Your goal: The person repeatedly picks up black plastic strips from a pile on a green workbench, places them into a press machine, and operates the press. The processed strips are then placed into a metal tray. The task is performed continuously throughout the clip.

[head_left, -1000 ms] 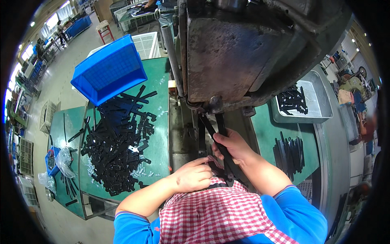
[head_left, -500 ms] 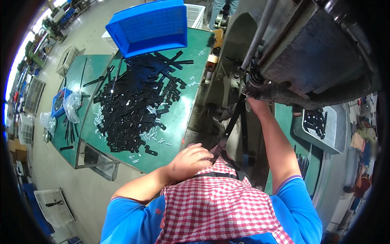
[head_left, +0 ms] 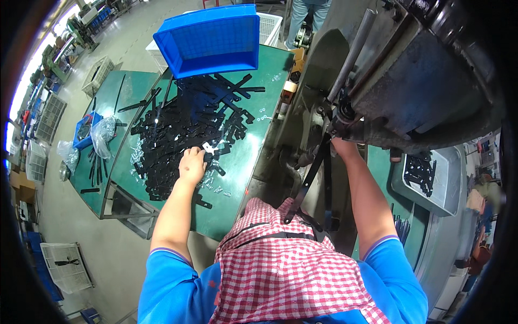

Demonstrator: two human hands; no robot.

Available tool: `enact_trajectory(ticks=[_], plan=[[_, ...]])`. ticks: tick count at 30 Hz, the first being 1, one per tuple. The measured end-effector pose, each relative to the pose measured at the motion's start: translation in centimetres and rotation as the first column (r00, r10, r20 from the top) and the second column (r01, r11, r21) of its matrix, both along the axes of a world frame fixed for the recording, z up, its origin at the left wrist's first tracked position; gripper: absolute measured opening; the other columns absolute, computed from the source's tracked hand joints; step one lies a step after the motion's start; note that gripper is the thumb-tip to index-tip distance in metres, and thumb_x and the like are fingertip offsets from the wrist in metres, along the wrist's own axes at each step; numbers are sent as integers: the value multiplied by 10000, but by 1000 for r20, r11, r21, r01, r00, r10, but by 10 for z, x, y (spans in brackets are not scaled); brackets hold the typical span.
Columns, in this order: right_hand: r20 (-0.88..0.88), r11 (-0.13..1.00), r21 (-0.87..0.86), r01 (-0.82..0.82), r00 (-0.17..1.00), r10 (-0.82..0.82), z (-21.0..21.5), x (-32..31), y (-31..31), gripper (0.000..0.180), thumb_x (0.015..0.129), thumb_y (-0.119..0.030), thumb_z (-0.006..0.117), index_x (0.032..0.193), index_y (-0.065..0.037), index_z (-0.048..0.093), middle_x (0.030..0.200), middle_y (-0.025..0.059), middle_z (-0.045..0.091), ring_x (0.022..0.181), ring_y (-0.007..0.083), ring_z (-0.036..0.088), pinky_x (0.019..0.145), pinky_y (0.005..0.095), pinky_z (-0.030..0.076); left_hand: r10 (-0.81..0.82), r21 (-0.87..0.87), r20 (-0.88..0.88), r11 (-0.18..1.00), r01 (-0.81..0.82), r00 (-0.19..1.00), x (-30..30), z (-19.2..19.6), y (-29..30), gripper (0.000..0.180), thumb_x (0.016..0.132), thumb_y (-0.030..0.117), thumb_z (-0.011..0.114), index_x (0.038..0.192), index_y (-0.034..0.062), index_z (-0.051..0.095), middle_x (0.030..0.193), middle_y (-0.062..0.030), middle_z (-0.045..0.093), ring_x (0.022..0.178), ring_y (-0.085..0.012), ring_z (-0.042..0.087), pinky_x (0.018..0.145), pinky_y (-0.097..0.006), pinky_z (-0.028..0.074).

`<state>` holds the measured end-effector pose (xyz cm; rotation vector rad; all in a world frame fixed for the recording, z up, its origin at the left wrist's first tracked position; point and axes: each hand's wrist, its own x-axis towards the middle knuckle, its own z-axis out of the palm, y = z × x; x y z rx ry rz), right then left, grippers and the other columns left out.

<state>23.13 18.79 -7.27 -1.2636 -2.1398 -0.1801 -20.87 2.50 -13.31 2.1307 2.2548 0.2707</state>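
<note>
My left hand (head_left: 192,166) rests on a large pile of flat black metal strips (head_left: 167,129) on the green table. Its fingers are stretched forward and slightly bent, next to a shiny piece (head_left: 209,147); nothing shows in its grasp. My right hand (head_left: 340,144) is up at the head of a dark machine (head_left: 342,116), its fingers mostly hidden behind it. From beside that hand a long black strip with holes (head_left: 307,181) slants down toward my checked apron. A second dark strip (head_left: 327,183) hangs next to it.
A blue bin (head_left: 210,46) stands tilted at the pile's far end. Small shiny parts (head_left: 218,190) lie around the pile. To the right, a grey tray (head_left: 450,181) holds more black pieces. A smaller blue box (head_left: 83,141) and plastic bags (head_left: 103,132) are at left. A person (head_left: 307,19) stands beyond.
My left hand has let go of the near end of the slanting black strip and moved left and away from me onto the pile. My right hand stays at the machine.
</note>
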Motion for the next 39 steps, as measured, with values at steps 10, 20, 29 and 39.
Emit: enact_trajectory(ticks=[10, 20, 29, 39], plan=[[-842, 508, -512, -692, 288, -457, 97, -22, -87, 163, 771, -92, 643, 889, -41, 544, 721, 63, 564, 468, 72, 374, 427, 230, 289, -155, -338, -34, 932, 134, 987, -17, 8, 46, 298, 634, 244, 747, 840, 59, 638, 862, -115, 623, 880, -286, 603, 751, -374, 487], [-808, 547, -589, -595, 459, -370, 113, -32, -88, 168, 773, -87, 673, 870, -31, 547, 695, 67, 566, 455, 51, 379, 389, 200, 279, 166, -338, 15, 929, -151, 986, -50, 77, 43, 302, 698, 291, 708, 769, 1, 660, 787, -186, 642, 793, -328, 628, 737, -389, 491], [-657, 588, -702, -402, 684, -317, 112, -29, -92, 211, 754, -171, 711, 811, -24, 570, 664, 25, 590, 509, 70, 473, 441, 228, 355, 293, -248, -96, 919, -308, 951, -75, 92, 30, 234, 794, 241, 611, 844, 21, 675, 766, -174, 650, 773, -312, 641, 726, -373, 502], [-818, 598, -558, -575, 260, -513, 86, 18, -122, 284, 808, -209, 661, 1009, -37, 556, 575, -26, 425, 410, 46, 318, 383, 210, 241, 155, -167, 843, 986, -24, 516, 36, 152, 31, 231, 826, 182, 607, 855, -42, 652, 731, -104, 659, 686, -190, 640, 649, -286, 508]])
